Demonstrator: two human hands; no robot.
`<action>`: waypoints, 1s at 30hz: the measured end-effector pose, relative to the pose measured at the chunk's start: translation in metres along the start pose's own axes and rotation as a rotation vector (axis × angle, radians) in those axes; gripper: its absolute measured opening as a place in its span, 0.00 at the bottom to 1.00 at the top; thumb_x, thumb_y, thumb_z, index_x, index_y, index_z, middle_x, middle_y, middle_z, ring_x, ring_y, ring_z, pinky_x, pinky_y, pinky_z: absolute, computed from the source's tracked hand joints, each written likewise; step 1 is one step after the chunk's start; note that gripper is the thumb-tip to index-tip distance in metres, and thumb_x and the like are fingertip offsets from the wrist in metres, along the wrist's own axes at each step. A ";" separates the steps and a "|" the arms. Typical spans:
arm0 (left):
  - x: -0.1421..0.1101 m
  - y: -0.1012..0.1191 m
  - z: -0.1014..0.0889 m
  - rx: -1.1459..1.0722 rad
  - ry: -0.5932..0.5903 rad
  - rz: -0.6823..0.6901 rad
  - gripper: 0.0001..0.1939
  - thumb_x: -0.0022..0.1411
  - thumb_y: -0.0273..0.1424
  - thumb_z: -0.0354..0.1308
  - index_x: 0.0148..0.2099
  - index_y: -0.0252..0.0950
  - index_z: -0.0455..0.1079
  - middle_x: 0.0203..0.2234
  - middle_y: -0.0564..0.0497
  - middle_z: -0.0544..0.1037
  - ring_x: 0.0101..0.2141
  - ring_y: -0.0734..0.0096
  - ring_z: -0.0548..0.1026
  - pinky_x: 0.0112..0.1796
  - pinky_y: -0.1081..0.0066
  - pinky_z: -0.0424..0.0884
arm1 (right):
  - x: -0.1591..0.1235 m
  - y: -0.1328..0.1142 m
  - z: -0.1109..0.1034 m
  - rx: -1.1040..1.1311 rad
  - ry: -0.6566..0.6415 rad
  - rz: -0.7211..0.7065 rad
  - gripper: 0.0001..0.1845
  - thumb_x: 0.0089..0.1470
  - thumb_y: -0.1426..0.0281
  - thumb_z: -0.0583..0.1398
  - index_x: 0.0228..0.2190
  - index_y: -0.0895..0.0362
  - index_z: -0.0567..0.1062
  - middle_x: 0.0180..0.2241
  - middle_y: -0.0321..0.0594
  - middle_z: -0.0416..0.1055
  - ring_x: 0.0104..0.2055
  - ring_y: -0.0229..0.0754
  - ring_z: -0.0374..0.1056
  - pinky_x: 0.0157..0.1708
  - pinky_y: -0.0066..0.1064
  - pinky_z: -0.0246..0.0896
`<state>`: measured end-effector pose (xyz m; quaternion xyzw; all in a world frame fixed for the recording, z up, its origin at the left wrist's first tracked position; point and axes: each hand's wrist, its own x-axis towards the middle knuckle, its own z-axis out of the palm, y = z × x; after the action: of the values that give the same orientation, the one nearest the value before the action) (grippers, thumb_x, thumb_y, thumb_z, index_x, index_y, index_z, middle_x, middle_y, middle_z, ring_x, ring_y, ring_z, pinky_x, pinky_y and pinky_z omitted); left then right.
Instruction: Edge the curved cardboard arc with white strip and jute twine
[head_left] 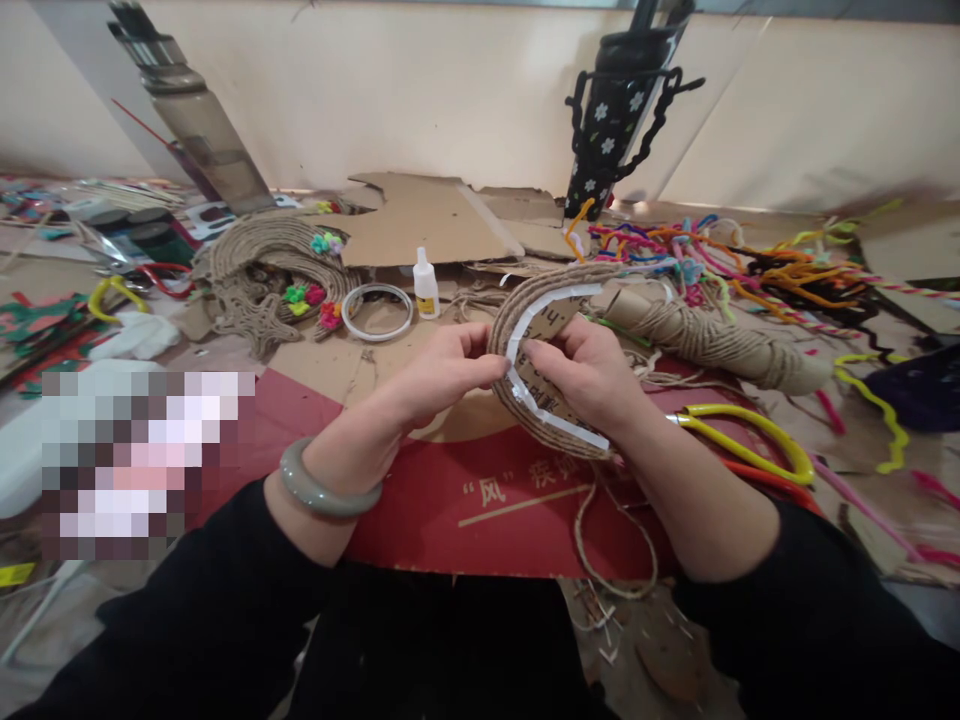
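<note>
In front of me is a curved cardboard piece (556, 372) with handwriting on it. White tape (528, 396) follows its curve, and rows of twine (504, 388) line its outer edge. My left hand (450, 372) pinches the twine-covered edge between thumb and fingers. On the other side, my right hand (600, 375) grips the cardboard, its thumb near the tape; some of its fingers are hidden behind. A loose loop of twine (652, 560) hangs below the piece. Close by on the right lies a cardboard tube wound with twine (720, 335).
Behind my left hand stand a small glue bottle (426, 290), a clear tape roll (410, 315) and a twine-covered arch (262, 245). Yellow-handled scissors (787, 440) lie right of my right forearm. Pipe cleaners (720, 260) pile up behind. Two tall bottles (199, 125) (600, 130) stand against the wall.
</note>
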<state>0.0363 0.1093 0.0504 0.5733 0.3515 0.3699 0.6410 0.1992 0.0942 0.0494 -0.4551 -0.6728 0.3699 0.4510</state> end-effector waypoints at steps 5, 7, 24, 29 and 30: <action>0.000 0.000 0.001 0.008 0.007 0.003 0.07 0.45 0.26 0.62 0.30 0.31 0.70 0.23 0.53 0.73 0.27 0.75 0.70 0.32 0.72 0.65 | 0.000 -0.002 -0.001 0.014 -0.015 0.001 0.08 0.48 0.67 0.57 0.29 0.58 0.73 0.28 0.37 0.72 0.31 0.39 0.65 0.33 0.30 0.61; 0.000 0.000 0.001 -0.004 0.007 0.002 0.07 0.45 0.26 0.62 0.30 0.31 0.70 0.24 0.53 0.74 0.28 0.75 0.71 0.33 0.71 0.66 | 0.000 -0.002 -0.001 0.029 -0.019 0.007 0.08 0.48 0.67 0.57 0.29 0.58 0.72 0.28 0.37 0.72 0.32 0.39 0.65 0.33 0.31 0.61; -0.001 -0.006 -0.004 -0.051 0.025 0.006 0.08 0.49 0.29 0.62 0.34 0.32 0.71 0.26 0.52 0.75 0.28 0.75 0.72 0.32 0.72 0.67 | -0.001 -0.004 -0.003 -0.005 0.029 0.035 0.10 0.47 0.64 0.57 0.21 0.56 0.66 0.19 0.31 0.59 0.22 0.32 0.52 0.22 0.27 0.49; -0.001 -0.004 -0.002 -0.030 0.049 0.006 0.07 0.47 0.28 0.61 0.32 0.32 0.70 0.24 0.53 0.74 0.27 0.75 0.71 0.31 0.72 0.67 | -0.001 -0.004 -0.002 -0.060 0.026 -0.006 0.10 0.47 0.65 0.57 0.20 0.56 0.65 0.18 0.30 0.58 0.21 0.32 0.52 0.22 0.27 0.49; -0.001 -0.004 -0.001 -0.028 0.054 0.006 0.06 0.47 0.28 0.61 0.31 0.32 0.70 0.24 0.53 0.74 0.27 0.75 0.71 0.31 0.72 0.67 | -0.001 -0.004 -0.002 -0.071 0.027 -0.006 0.10 0.47 0.65 0.57 0.20 0.56 0.65 0.18 0.31 0.58 0.21 0.32 0.52 0.22 0.27 0.49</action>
<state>0.0346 0.1086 0.0468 0.5551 0.3617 0.3921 0.6382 0.2005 0.0923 0.0532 -0.4736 -0.6808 0.3383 0.4447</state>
